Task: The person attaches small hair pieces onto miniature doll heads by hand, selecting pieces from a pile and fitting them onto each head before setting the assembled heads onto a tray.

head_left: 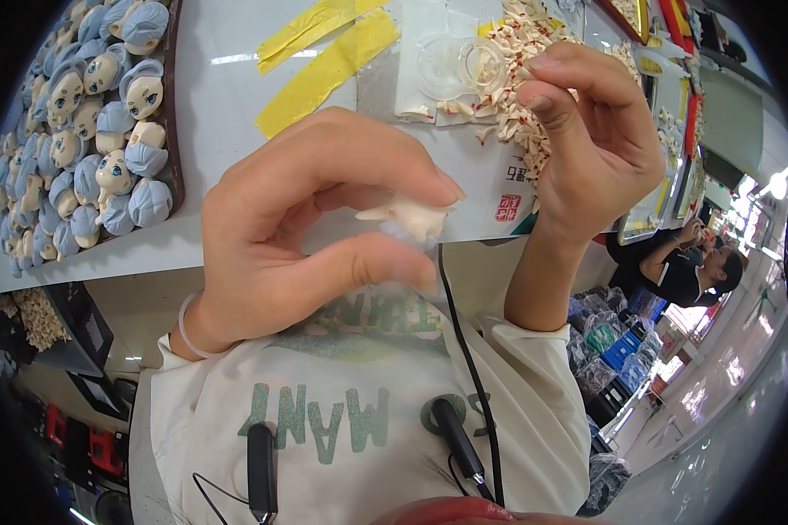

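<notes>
While the left hand (315,219) is pinching a small cream plastic piece (411,214) between thumb and forefinger, its long axis is lying sideways, pointing toward the right hand (587,140), which is pressing its fingertips together just right of the piece, over the pile of cream parts (517,52).

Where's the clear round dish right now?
In the head view, the clear round dish sits on the white table at top centre, beside the pile of small cream parts, just left of the right hand.

Matt cream plastic part (414,216), glossy painted doll heads (140,89), clear plastic cup (457,66).
</notes>
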{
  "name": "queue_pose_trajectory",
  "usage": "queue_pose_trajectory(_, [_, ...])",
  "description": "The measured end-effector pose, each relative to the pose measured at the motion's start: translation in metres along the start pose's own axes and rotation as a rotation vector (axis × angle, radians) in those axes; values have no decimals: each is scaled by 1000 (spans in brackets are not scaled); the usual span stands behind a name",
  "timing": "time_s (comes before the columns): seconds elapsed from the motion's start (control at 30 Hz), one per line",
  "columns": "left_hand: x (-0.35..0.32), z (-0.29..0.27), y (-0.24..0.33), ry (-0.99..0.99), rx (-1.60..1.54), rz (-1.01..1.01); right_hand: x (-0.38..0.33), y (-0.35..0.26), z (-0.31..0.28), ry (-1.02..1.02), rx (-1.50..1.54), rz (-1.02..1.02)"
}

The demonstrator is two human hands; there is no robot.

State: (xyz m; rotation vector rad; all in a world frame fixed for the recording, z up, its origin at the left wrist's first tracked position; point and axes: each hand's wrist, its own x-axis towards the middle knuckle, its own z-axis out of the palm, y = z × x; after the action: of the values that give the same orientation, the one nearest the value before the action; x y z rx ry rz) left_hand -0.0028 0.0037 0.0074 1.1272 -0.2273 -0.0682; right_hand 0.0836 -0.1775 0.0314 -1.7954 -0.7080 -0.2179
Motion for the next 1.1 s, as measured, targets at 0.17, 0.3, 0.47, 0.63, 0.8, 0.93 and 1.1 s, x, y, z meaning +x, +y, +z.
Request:
queue_pose_trajectory(0.17, [2,0,-1,13,44,51,0,0,-1,-36,-111,-49])
queue_pose_trajectory(0.3, [2,0,2,-16,9,-10,-2,1,1,-13,-137,-53])
queue_pose_trajectory(0.47, [1,1,3,14,20,-36,-2,-4,3,-28,-350,-157])
queue_pose_trajectory(0.63, [0,1,0,36,40,-24,0,-9,3,-70,-452,-213])
queue_pose_trajectory(0.8, [1,9,-4,152,-38,43,-3,-7,6,19,-315,-204])
queue_pose_trajectory(0.93, [1,12,-4,178,-54,41,-11,-24,15,133,-58,-190])
queue_pose_trajectory(1.1, [-2,9,-2,226,-53,33,-32,-35,33,66,55,-66])
